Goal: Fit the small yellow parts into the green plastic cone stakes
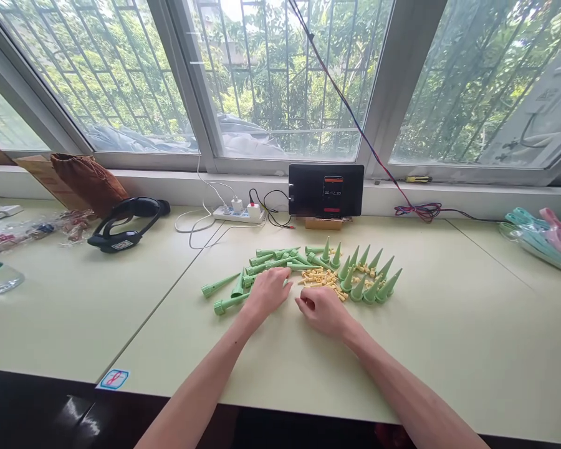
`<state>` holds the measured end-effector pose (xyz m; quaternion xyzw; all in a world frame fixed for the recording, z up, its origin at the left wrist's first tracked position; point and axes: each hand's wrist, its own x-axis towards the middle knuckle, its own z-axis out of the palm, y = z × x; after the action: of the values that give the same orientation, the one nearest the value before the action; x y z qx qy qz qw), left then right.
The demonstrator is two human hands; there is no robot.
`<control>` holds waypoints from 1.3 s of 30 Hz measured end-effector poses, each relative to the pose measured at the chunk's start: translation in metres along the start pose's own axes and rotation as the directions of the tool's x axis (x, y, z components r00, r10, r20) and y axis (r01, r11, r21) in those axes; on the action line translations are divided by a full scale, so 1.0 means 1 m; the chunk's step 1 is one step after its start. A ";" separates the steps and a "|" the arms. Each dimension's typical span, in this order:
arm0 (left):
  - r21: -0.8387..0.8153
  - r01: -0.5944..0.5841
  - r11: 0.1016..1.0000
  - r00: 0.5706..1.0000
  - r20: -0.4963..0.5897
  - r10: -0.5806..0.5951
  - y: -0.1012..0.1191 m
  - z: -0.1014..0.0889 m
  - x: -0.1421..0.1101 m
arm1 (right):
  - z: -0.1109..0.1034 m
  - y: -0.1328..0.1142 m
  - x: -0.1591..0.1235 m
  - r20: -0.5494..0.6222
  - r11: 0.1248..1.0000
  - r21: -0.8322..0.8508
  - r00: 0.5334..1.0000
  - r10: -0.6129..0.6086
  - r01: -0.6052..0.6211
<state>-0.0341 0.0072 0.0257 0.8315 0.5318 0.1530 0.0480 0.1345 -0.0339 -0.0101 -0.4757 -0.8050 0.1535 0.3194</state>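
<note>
My left hand (268,291) reaches over the right end of a loose pile of green plastic spikes (262,265), long tapered pieces with ribbed collars. Its thumb and fingers are apart, and I make out nothing between them. My right hand (325,310) is closed with curled fingers just in front of a heap of small yellow plastic pieces (315,276); whatever it may hold is hidden. To its right, several green cones (356,290) stand point up in a cluster, with more yellow pieces among them.
Behind the parts a dark tablet (303,193) showing a timer leans on a small stand. A power strip (238,215) with cables, black headphones (126,227) and a brown pouch (88,178) are at back left. Red-blue wires (421,212) and bagged straps (542,234) lie right.
</note>
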 end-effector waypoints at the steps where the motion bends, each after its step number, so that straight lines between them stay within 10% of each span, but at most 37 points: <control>1: 0.013 0.000 1.000 1.000 0.017 0.000 0.000 0.000 -0.001 | 0.000 0.001 0.000 -0.006 1.000 -0.004 1.000 0.007 -0.007; 12: -0.082 0.017 0.996 0.996 0.093 -0.009 0.000 0.003 -0.003 | -0.002 0.008 0.002 -0.191 0.992 0.016 0.974 0.125 -0.124; 25: -0.551 -0.005 0.835 0.984 -0.151 -0.094 -0.005 0.012 0.006 | 0.001 0.016 0.004 -0.153 0.995 -0.087 0.988 0.030 -0.044; 39: -0.396 -0.084 0.914 0.990 -0.135 0.032 0.002 0.017 0.003 | 0.003 0.020 0.005 -0.126 0.989 -0.139 0.992 0.032 -0.050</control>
<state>-0.0263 0.0102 0.0101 0.8081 0.4662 0.3120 0.1794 0.1445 -0.0191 -0.0211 -0.5223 -0.7827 0.0728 0.3306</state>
